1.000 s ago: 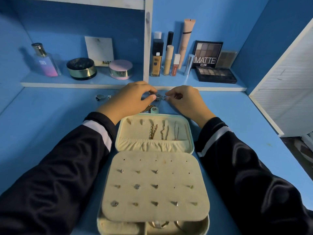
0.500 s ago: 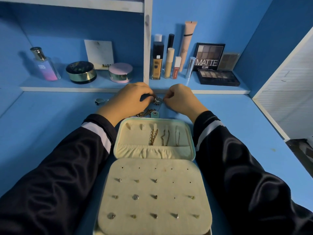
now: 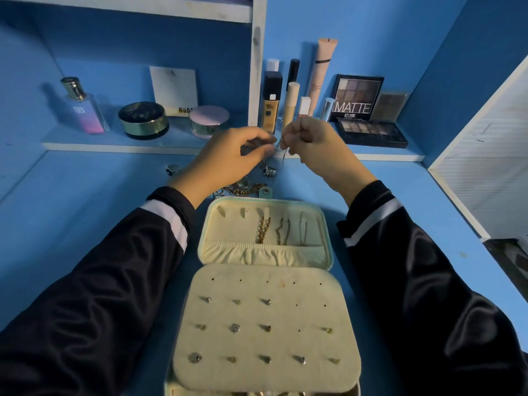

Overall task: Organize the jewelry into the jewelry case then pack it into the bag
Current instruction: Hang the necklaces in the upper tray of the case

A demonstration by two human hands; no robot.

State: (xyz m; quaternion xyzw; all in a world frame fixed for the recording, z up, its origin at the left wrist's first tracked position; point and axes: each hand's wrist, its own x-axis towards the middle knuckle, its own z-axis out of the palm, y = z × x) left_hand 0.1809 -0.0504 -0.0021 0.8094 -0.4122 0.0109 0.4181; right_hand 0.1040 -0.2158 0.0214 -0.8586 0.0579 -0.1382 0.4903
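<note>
Blue desk (image 3: 85,212) lies open toward 9 o'clock. A white cabinet (image 3: 485,155) closes it off at 3 o'clock, and a low shelf ledge (image 3: 114,146) bounds it at 12. At 6 o'clock sits the jewelry case (image 3: 328,241), opened flat. Its far half holds three necklaces (image 3: 264,230) hanging above a gathered pocket (image 3: 257,252), and its near panel (image 3: 314,375) carries rows of stud earrings (image 3: 235,328). Just past the case at 12 o'clock a loose pile of jewelry (image 3: 248,189) rests on the desk, with a single ring (image 3: 173,169) apart at 11. We hold both hands above that pile, close together. Our left hand (image 3: 228,160) and right hand (image 3: 317,144) each pinch a thin chain (image 3: 283,157), which dangles between them.
</note>
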